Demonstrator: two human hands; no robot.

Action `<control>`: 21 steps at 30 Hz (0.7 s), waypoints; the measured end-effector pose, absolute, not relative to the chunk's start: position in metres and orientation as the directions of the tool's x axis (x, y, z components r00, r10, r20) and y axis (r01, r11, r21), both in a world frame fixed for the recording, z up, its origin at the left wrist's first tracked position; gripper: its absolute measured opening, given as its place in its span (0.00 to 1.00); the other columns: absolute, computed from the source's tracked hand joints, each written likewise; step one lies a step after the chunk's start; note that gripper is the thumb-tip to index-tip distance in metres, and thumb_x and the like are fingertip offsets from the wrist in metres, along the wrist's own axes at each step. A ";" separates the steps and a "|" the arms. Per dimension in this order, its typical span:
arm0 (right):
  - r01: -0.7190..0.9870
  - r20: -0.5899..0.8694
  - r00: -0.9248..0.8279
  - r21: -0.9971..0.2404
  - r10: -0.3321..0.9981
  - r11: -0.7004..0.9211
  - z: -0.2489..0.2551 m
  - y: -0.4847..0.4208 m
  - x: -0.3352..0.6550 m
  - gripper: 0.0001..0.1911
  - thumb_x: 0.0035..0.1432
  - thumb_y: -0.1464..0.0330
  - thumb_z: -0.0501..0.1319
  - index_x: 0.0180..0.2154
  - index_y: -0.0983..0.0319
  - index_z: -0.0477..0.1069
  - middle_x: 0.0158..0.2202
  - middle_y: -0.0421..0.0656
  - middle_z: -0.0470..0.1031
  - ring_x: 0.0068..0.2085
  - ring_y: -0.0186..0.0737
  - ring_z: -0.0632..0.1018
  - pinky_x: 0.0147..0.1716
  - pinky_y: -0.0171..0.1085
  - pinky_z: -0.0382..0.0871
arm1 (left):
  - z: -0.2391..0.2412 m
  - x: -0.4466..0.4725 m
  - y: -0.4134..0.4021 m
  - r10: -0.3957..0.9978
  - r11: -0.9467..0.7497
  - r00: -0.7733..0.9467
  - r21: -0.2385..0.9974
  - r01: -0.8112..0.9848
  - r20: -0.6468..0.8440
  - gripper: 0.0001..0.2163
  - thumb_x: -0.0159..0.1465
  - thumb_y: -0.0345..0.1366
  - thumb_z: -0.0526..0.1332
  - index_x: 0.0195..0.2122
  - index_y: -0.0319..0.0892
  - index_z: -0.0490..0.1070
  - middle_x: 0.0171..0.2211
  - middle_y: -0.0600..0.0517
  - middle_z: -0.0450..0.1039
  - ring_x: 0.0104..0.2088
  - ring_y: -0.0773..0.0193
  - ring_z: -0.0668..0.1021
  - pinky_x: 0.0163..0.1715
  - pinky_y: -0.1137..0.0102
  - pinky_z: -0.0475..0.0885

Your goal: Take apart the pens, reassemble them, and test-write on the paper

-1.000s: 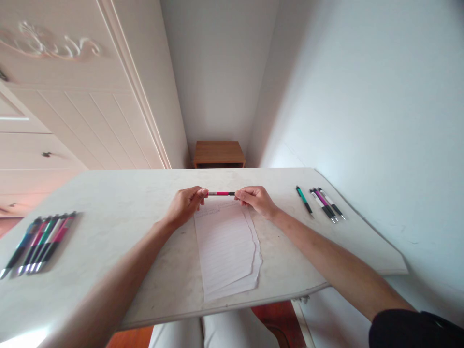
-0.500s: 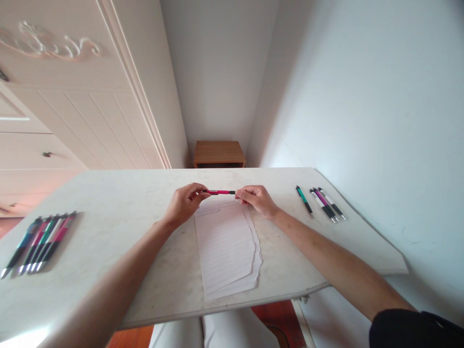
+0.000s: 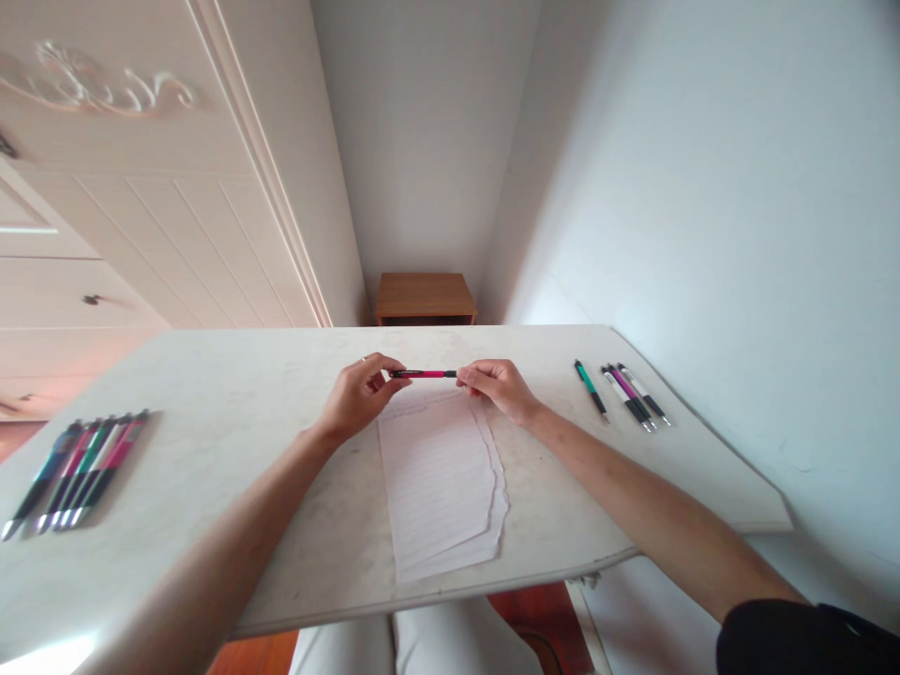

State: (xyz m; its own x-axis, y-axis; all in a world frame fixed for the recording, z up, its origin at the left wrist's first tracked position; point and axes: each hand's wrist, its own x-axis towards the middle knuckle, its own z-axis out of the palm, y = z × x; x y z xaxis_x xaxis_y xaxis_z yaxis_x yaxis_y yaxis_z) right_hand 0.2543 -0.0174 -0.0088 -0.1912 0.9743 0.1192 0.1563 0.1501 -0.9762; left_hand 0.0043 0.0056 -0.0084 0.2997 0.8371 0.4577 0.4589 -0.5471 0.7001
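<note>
Well out to the left of the left hand, a row of pens is lying side by side on the pale table. The left hand is pinching the dark end of a pink pen between thumb and fingertips, its other fingers curling under. The pink pen is hanging level between the two hands, just above the far edge of a stack of lined paper, which is lying below both hands and reaching back toward the person. The right hand is pinching the opposite end, fingers bunched together. Further out to the right of that hand, a few more pens are resting near the table's edge. Judging from this two-ended hold, the handling is likely going best with each pinch close to its end, the barrel level over the paper, and any turning coming from the fingertips rather than the wrists, so that a loose part is landing on the sheet instead of rolling off.
</note>
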 end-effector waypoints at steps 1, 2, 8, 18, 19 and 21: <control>0.154 0.118 -0.192 -0.977 0.974 0.149 -0.009 -0.017 0.254 0.20 0.54 0.52 0.65 0.26 0.64 0.77 0.21 0.40 0.72 0.25 0.33 0.69 0.27 0.34 0.61 | -0.008 0.004 0.005 0.846 -0.533 0.301 0.708 0.464 0.440 0.12 0.60 0.46 0.64 0.35 0.41 0.74 0.25 0.54 0.73 0.20 0.69 0.72 0.24 0.73 0.68; 0.151 0.116 -0.193 -0.978 0.974 0.146 -0.009 -0.018 0.254 0.21 0.54 0.52 0.65 0.26 0.64 0.77 0.21 0.40 0.72 0.25 0.33 0.68 0.27 0.34 0.61 | -0.007 0.004 0.005 0.857 -0.515 0.305 0.719 0.466 0.416 0.12 0.61 0.46 0.63 0.35 0.41 0.74 0.24 0.55 0.73 0.20 0.69 0.72 0.24 0.73 0.67; 0.140 0.117 -0.198 -0.979 0.973 0.146 -0.010 -0.017 0.254 0.21 0.53 0.51 0.65 0.25 0.64 0.76 0.21 0.41 0.72 0.25 0.33 0.68 0.27 0.35 0.61 | -0.004 0.002 0.002 0.871 -0.467 0.388 0.750 0.468 0.301 0.22 0.68 0.52 0.51 0.27 0.40 0.70 0.19 0.55 0.70 0.19 0.68 0.72 0.22 0.73 0.66; 0.161 0.111 -0.183 -0.977 0.977 0.141 -0.008 -0.017 0.254 0.22 0.52 0.50 0.65 0.27 0.64 0.77 0.22 0.41 0.72 0.25 0.33 0.68 0.26 0.34 0.61 | -0.009 0.004 0.005 0.870 -0.492 0.284 0.750 0.441 0.404 0.18 0.58 0.48 0.65 0.43 0.42 0.72 0.30 0.52 0.75 0.19 0.70 0.72 0.22 0.74 0.67; 0.159 0.113 -0.183 -0.977 0.977 0.143 -0.009 -0.017 0.254 0.22 0.52 0.50 0.65 0.27 0.64 0.77 0.22 0.41 0.72 0.25 0.33 0.68 0.26 0.34 0.61 | -0.008 0.004 0.005 0.867 -0.498 0.288 0.745 0.444 0.407 0.15 0.59 0.48 0.65 0.40 0.41 0.73 0.26 0.54 0.74 0.19 0.70 0.72 0.23 0.73 0.67; 0.160 0.119 -0.186 -0.976 0.975 0.150 -0.009 -0.017 0.254 0.22 0.53 0.50 0.65 0.26 0.64 0.77 0.22 0.41 0.72 0.25 0.33 0.68 0.26 0.34 0.62 | -0.007 0.003 0.004 0.866 -0.496 0.322 0.745 0.447 0.384 0.14 0.62 0.47 0.61 0.34 0.41 0.73 0.21 0.56 0.71 0.19 0.69 0.72 0.23 0.73 0.67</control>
